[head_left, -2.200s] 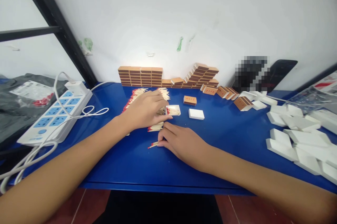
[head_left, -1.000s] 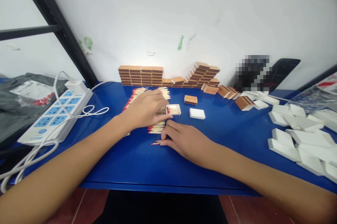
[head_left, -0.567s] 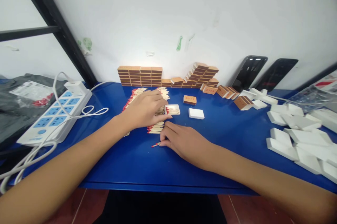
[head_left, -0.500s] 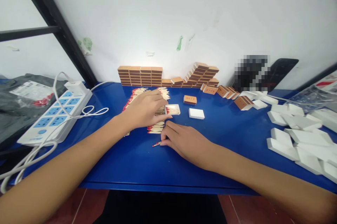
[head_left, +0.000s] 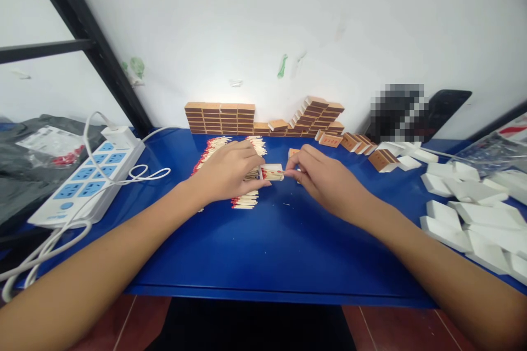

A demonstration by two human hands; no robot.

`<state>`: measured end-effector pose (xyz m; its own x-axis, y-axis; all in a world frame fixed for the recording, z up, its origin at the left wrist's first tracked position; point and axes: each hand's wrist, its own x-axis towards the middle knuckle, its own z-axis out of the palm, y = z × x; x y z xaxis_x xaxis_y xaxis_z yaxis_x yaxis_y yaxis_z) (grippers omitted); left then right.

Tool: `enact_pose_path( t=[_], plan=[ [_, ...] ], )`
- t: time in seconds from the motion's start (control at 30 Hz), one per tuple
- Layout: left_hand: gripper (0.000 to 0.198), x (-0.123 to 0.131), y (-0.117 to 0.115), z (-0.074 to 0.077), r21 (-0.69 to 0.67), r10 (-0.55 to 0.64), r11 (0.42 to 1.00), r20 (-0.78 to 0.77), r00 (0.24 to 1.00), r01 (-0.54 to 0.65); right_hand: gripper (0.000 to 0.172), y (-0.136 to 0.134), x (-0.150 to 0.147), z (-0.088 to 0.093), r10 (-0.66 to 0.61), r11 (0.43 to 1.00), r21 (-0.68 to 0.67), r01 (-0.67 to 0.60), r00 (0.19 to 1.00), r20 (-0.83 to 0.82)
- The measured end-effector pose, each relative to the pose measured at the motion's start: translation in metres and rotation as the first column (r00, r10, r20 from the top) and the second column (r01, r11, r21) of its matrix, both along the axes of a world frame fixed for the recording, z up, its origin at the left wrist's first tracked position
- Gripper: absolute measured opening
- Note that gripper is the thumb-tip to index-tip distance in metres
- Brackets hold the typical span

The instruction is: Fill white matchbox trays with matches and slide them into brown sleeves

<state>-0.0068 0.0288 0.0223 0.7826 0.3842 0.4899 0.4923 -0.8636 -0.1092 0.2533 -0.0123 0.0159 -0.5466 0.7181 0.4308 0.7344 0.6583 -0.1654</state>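
My left hand [head_left: 228, 171] is closed on a small white matchbox tray [head_left: 272, 165], holding it by its left end between thumb and fingers. Red-headed matches [head_left: 269, 174] lie lengthwise in the tray, heads to the left. At the tray's right end, my right hand [head_left: 329, 178] pinches the pale ends of matches that reach into it. Rows of loose matches [head_left: 246, 200] spread under and around my left hand. A brown matchbox [head_left: 293, 152] is partly covered by my right hand.
Brown matchboxes [head_left: 220, 119] stand stacked along the wall, with more leaning boxes [head_left: 354, 142] to their right. White trays [head_left: 486, 213] are heaped at the right. A power strip [head_left: 88, 178] with cables sits at the left. The blue table's front edge [head_left: 263, 295] is near me.
My right hand has moved up and to the right, from the table in front of the loose matches to the tray's right end, bringing matches into it. My left hand has barely moved.
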Motion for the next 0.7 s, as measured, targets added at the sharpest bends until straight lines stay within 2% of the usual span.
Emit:
enact_pose_path(
  t=[0.13, 0.5, 0.7],
  plan=[
    [0.038, 0.002, -0.001, -0.002, -0.032, -0.012, 0.999, 0.003, 1.0, 0.012, 0.014, 0.006, 0.006, 0.0, -0.035, 0.999, 0.011, 0.035, 0.999, 0.011],
    [0.036, 0.006, -0.007, -0.006, -0.04, -0.067, 0.997, 0.032, 0.997, 0.069, 0.017, -0.001, -0.004, -0.008, -0.042, 0.998, 0.054, 0.038, 0.996, 0.085],
    [0.033, 0.008, -0.009, -0.004, -0.035, -0.082, 0.996, 0.043, 0.996, 0.084, 0.019, 0.0, -0.007, -0.012, 0.002, 0.998, 0.058, -0.004, 0.999, 0.043]
  ],
)
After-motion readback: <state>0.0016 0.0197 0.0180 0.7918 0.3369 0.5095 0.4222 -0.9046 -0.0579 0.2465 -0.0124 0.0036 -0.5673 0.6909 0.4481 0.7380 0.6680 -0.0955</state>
